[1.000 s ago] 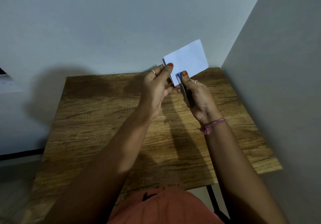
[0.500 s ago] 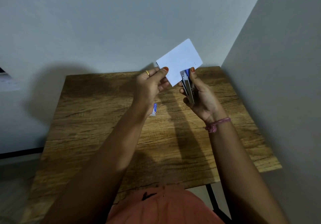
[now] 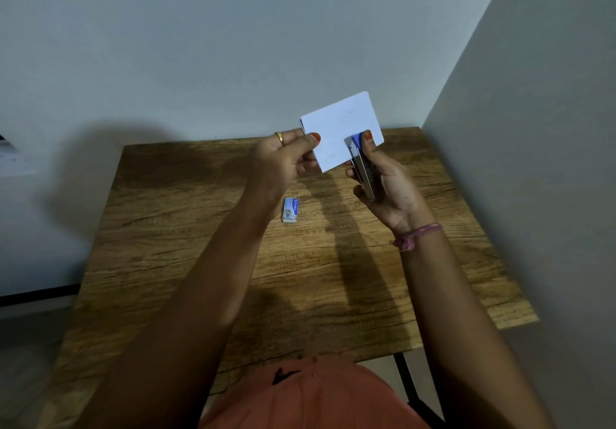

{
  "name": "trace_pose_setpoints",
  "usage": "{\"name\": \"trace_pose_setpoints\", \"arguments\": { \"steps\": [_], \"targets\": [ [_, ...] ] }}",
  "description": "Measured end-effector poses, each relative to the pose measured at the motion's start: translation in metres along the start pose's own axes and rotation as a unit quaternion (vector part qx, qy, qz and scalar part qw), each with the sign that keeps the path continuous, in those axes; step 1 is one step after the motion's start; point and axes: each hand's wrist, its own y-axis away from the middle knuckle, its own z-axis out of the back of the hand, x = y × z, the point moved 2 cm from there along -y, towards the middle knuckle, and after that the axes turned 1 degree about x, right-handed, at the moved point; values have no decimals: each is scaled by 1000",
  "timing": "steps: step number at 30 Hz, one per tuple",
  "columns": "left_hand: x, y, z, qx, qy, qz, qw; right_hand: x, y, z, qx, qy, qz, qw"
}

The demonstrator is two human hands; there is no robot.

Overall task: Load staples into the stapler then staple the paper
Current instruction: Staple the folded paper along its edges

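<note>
Paper [image 3: 340, 130], pinched at its 9 o'clock edge by left hand [image 3: 283, 158], has shifted right; stapler [image 3: 361, 165], clenched in right hand [image 3: 386, 182], now bites the 5 o'clock corner. Stapling appears under way above table [image 3: 200, 228].

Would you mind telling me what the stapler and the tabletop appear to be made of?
Stapler: apparently metal, given its grey, slightly shiny body, with a blue tip that may be plastic; the right hand hides much of it.
Tabletop: wood or wood-look laminate, matte, with brown grain lines; which one cannot be told.
</note>
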Motion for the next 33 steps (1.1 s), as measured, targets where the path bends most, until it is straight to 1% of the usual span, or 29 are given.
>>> {"name": "trace_pose_setpoints", "arguments": {
  "steps": [5,8,11,16,24,30,33],
  "targets": [
    [1,0,-1,-6,8,-10,1000,-3,-3,-3,-10,-9,-2,1000],
    [3,2,-11,36,56,-4,998,-2,-4,-4,-16,-3,3,1000],
    [10,5,-25,54,14,12,998,-1,-3,-8,-9,8,15,1000],
    [20,5,-38,4,57,10,998,0,-1,-13,-22,39,15,999],
    [20,7,-43,-11,95,13,995,4,3,-16,-19,-14,61,998],
    [22,8,-44,-23,111,21,993,2,1,-17,-46,13,62,997],
    [23,9,-44,-30,109,18,993,1,0,-15,-46,25,57,997]
  ]
}}
